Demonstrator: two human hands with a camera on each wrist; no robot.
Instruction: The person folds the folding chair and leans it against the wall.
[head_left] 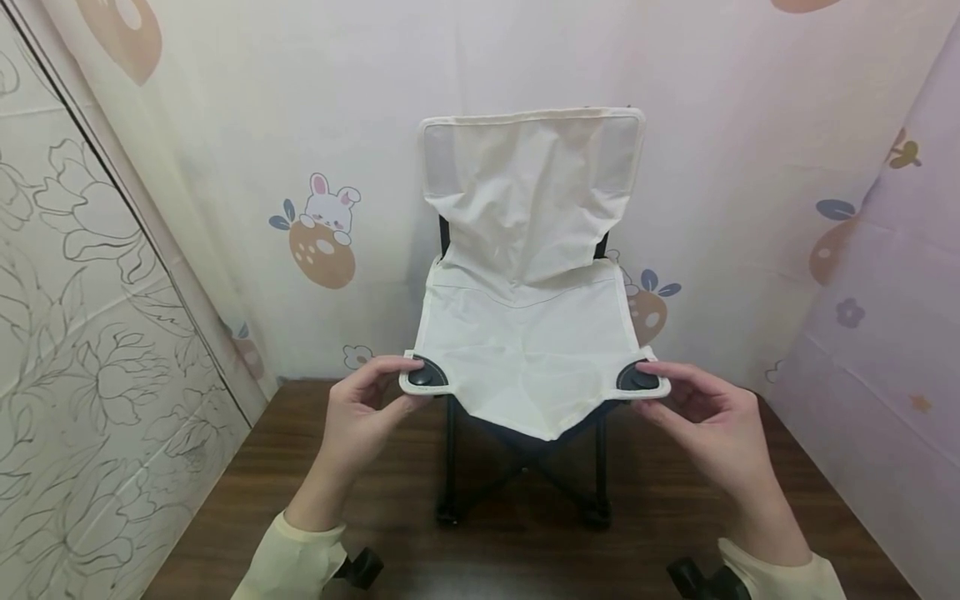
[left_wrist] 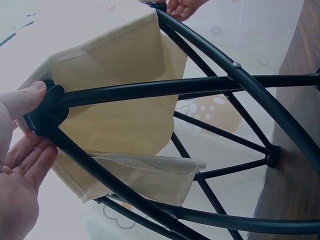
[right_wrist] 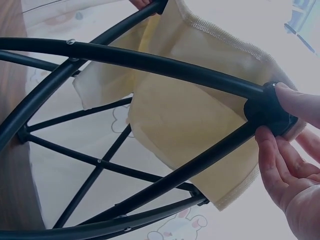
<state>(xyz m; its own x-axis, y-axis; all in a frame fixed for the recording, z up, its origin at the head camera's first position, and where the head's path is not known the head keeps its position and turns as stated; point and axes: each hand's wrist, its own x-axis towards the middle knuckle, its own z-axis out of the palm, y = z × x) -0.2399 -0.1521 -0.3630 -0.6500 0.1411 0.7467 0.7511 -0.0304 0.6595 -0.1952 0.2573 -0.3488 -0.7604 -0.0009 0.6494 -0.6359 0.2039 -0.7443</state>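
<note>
A small folding chair with a cream fabric seat and backrest stands unfolded, its dark tube legs crossing below. My left hand pinches the seat's front left corner, the index finger near the black corner patch and the thumb beneath. At the front right corner, my right hand grips the other black patch the same way. Both wrist views show the black plastic joints under the corners, where tubes meet, between thumb and fingers. The right joint sits against the fabric's underside.
The chair's feet rest on a dark brown wooden surface. Behind hangs a pale curtain with bunny and fruit prints. A floral-line panel borders the left, and a lilac printed sheet the right.
</note>
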